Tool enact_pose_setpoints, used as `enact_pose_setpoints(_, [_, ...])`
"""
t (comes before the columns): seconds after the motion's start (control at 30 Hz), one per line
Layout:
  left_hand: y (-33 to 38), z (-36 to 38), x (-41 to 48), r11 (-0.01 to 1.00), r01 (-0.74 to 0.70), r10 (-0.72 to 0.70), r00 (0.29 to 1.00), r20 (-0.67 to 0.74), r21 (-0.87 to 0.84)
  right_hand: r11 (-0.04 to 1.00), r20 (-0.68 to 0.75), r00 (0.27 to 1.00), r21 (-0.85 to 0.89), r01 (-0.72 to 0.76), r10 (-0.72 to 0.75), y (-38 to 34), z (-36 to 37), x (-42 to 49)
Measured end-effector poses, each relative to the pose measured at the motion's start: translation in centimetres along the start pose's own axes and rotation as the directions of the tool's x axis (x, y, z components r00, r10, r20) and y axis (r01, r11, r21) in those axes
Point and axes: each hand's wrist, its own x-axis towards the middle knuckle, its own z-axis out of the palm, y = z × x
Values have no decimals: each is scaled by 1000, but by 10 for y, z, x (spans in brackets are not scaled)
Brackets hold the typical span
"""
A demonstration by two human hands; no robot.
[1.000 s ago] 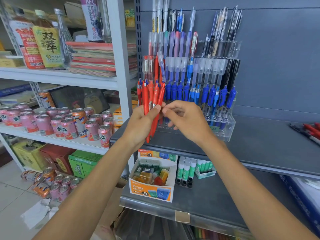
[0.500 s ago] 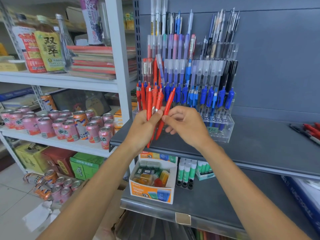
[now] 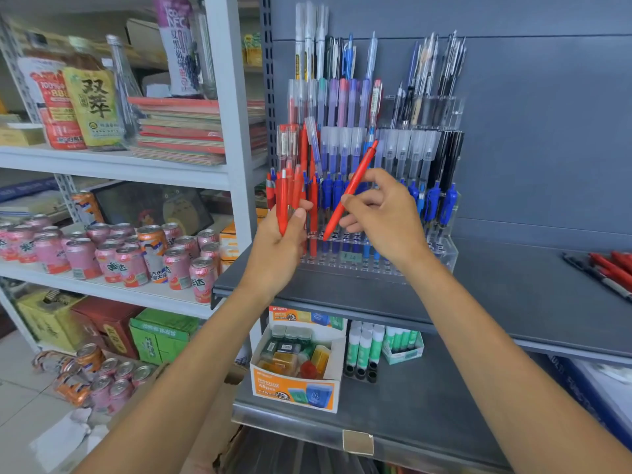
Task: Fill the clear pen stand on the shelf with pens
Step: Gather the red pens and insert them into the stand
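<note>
Our left hand (image 3: 278,241) grips a red bundle (image 3: 289,196); our right hand (image 3: 383,217) pinches one red pen (image 3: 352,188), tilted before the stand (image 3: 441,254).

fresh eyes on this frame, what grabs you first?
The tiered clear pen stand on the grey shelf, packed with red, blue and black pens, dominates the centre. In front of it, the right hand pinches a single red pen, tilted tip-down toward the front row, while the left hand grips a bunch of red pens. Rows of pink cans crowd the white shelf on the left.
</note>
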Motion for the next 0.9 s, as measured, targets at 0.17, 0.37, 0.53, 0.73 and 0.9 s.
enact_pose_setpoints(0.17, [-1,-6,2,967,196,-193,981,37,-165,999,-43,999,-49,13,-15,0,0,9])
enact_pose_setpoints(0.37, [-8,-16,6,911,241,-224,970,89,-335,972,-11,998,-228,62,-66,5,7,18])
enact_pose_setpoints(0.53, [-11,-16,7,955,161,-164,986,10,-248,940,30,998,-337,62,-55,9,16,20])
enact_pose_setpoints(0.73, [-15,-17,6,953,181,-186,983,1,-241,855,-13,1000,-519,-18,13,14,27,13])
enact_pose_setpoints(0.9, [-18,-18,4,947,201,-208,978,-4,-251,784,-57,998,-619,-51,20,7,29,10])
